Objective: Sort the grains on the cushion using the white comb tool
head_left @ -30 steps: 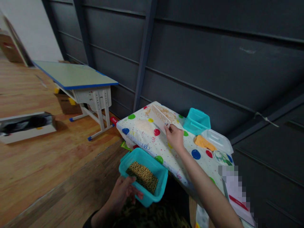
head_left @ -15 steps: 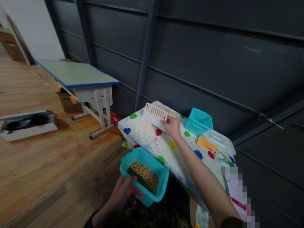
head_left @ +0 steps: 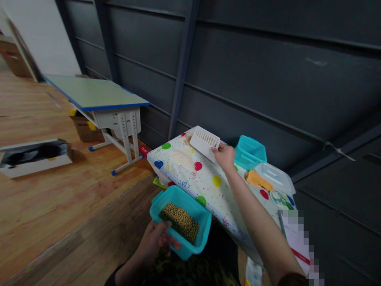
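Observation:
My left hand (head_left: 157, 238) grips the near left rim of a turquoise plastic tub (head_left: 204, 228), thumb over the edge and fingers below. Yellowish, soybean-like beans (head_left: 178, 216) and smaller green ones lie in it. Over the far part of the table, my right hand (head_left: 225, 156) pinches the right end of a flat white slotted plastic scraper (head_left: 204, 147), slots toward the wall. A thin pale patch of grains (head_left: 182, 159) lies on the balloon-patterned tablecloth (head_left: 205, 182). Some brownish grains (head_left: 188, 139) show at the scraper's left end; any behind it are hidden.
Along the table's right side are a second turquoise tub (head_left: 250, 153), an orange cloth (head_left: 258, 180), a clear plastic lid (head_left: 276, 178) and a small green-and-white packet (head_left: 281, 200). A dark panelled wall (head_left: 253, 71) borders the table. Left stands a desk (head_left: 98, 91).
My right hand has moved the white scraper right and slightly toward the wall, tilting it flatter. Brownish grains now show at its left. My left hand and the bean tub have stayed put.

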Demonstrator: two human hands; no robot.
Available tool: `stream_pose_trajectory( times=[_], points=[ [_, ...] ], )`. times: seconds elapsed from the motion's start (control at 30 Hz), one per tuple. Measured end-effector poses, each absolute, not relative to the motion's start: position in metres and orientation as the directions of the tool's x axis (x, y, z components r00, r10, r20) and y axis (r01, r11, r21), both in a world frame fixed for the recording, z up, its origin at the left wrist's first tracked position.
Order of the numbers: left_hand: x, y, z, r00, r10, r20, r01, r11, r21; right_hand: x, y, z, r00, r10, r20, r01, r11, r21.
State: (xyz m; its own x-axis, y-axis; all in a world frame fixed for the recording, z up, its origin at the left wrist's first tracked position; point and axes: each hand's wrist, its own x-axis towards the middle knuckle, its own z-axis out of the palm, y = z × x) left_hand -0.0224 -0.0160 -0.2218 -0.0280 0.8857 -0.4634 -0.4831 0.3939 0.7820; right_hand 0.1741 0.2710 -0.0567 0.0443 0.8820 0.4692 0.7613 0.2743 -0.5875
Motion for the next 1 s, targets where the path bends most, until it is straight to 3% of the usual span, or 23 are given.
stream_pose_trajectory(
  times=[0.4,0.8,1.0],
  points=[
    [-0.022,-0.015,-0.229,-0.056,0.883,-0.467,-0.493,0.382,0.782,0.192,0.278,-0.068,0.103,0.906,0.411,0.725,0.215,-0.654],
    [-0.022,-0.015,-0.230,-0.042,0.887,-0.460,-0.471,0.388,0.792,0.172,0.279,-0.082,0.019,0.921,0.390,0.522,0.324,-0.789],
    [-0.023,-0.014,-0.233,-0.065,0.878,-0.474,-0.467,0.393,0.792,0.168,0.284,-0.080,0.059,0.929,0.366,0.548,0.276,-0.789]
  ],
)
